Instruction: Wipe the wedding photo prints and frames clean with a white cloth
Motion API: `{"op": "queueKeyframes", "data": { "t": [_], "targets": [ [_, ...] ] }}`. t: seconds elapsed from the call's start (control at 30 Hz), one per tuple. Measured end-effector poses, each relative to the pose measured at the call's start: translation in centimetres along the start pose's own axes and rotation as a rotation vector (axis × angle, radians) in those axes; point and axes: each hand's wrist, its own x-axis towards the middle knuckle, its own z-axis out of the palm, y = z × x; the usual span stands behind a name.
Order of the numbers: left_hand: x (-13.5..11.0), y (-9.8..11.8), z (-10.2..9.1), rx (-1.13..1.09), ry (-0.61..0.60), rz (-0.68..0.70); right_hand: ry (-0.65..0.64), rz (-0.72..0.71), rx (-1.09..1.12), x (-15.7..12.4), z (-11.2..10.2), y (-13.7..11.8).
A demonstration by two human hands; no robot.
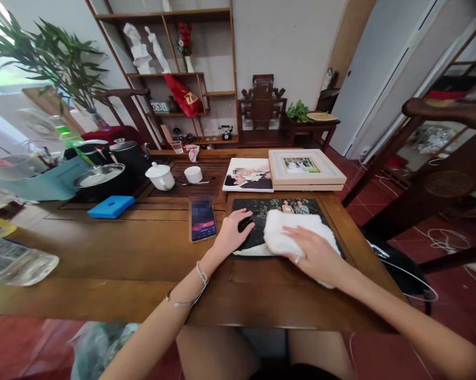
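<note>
A large dark photo print (pixel 262 211) lies flat on the wooden table (pixel 135 248) in front of me. My left hand (pixel 232 232) rests on its left edge, fingers spread and pressing down. My right hand (pixel 315 253) lies flat on a white cloth (pixel 285 232) spread over the print's right half; a ring shows on one finger. Just left of the print lies a phone (pixel 202 218) with its screen lit.
A second photo print (pixel 248 174) and a pale framed picture (pixel 304 168) lie behind. A white teapot (pixel 161 176), cup (pixel 193 174), black kettle (pixel 127 155), blue box (pixel 111 206) and plastic bottle (pixel 18 264) stand left. A wooden chair (pixel 447 174) stands right.
</note>
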Motion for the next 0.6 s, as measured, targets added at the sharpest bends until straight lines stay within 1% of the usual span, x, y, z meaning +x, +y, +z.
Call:
{"op": "queueKeyframes", "data": {
  "t": [0.1,0.17,0.2,0.27,0.37,0.43,0.5,0.6],
  "targets": [
    [-0.1,0.0,0.3,-0.014,-0.026,0.040,0.081,0.221,-0.043,2.0,-0.7,2.7],
    [-0.1,-0.1,0.4,-0.038,-0.040,0.061,0.081,0.342,-0.019,4.4,-0.8,3.4],
    [-0.1,-0.2,0.5,-0.050,-0.047,0.070,0.071,0.368,0.008,5.8,-0.7,3.3],
    [-0.1,-0.4,0.5,-0.074,-0.056,0.091,0.052,0.351,0.072,8.9,-0.3,2.5],
    [-0.1,-0.6,0.5,-0.086,-0.064,0.108,0.004,0.243,0.145,13.2,0.7,0.6],
    [-0.1,-0.5,0.3,-0.081,-0.069,0.104,-0.030,0.176,0.169,15.1,1.3,-0.4],
    [-0.1,-0.4,0.2,-0.080,-0.067,0.090,-0.058,0.121,0.181,15.9,1.6,-0.8],
    [-0.1,-0.4,0.2,-0.082,-0.057,0.073,-0.065,0.097,0.176,15.0,1.6,0.0]
  ]
}}
